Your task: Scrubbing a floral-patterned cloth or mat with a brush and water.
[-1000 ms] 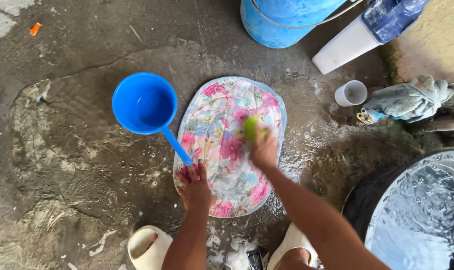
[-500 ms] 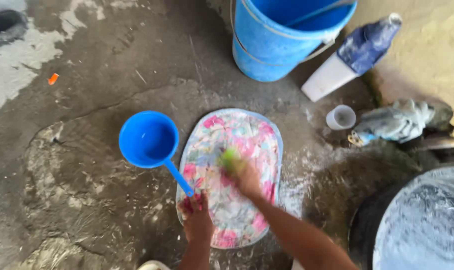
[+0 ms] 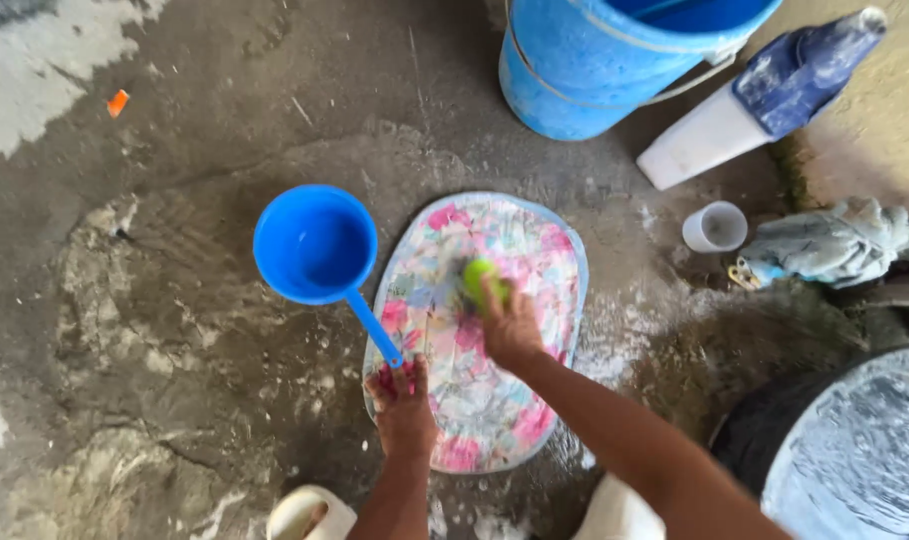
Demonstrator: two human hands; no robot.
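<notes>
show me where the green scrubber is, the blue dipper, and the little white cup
green scrubber (image 3: 477, 277), head view, on the visible green end ahead of the right hand's fingers.
blue dipper (image 3: 315, 243), head view, inside its round bowl.
white cup (image 3: 714, 227), head view, on its open mouth.

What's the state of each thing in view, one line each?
floral cloth: spread flat on wet concrete, soapy.
green scrubber: gripped by right hand, pressed on the cloth.
left hand: pressing the cloth's near edge.
blue dipper: upright, beside the cloth.
blue bucket: upright.
white cup: upright.
tub: holds water.
</notes>
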